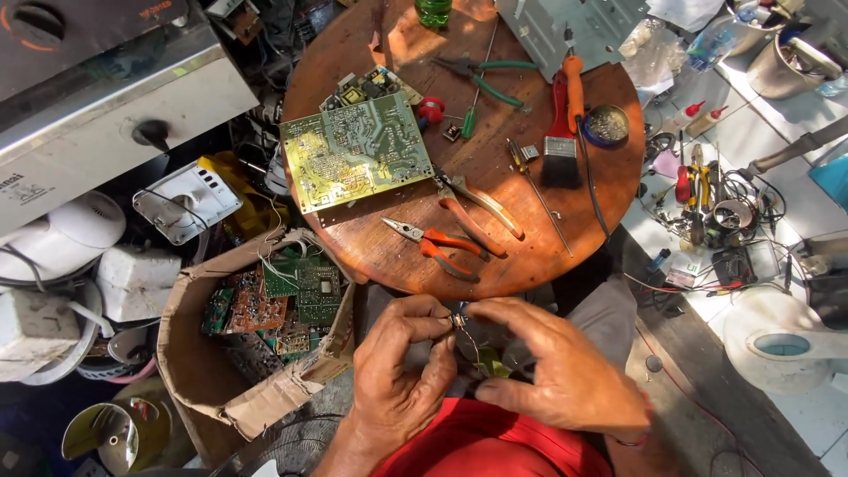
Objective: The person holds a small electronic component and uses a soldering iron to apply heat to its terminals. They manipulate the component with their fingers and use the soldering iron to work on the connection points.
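Note:
My left hand [402,371] and my right hand [556,367] meet below the round wooden table's [565,221] near edge. Their fingertips pinch a small electronic part with thin wire leads [461,323] between them. A thin wire hangs down from it toward a green bit near my lap. On the table lie a large green circuit board [355,150], orange-handled needle-nose pliers [435,246], and a second pair of pliers [475,205].
A cardboard box [208,389] of several circuit boards stands at the left. Green-handled pliers [486,75], a paintbrush [559,141], a solder tin [606,124] and a screwdriver [534,190] lie on the table. Cluttered tools and wires sit at right; appliances at left.

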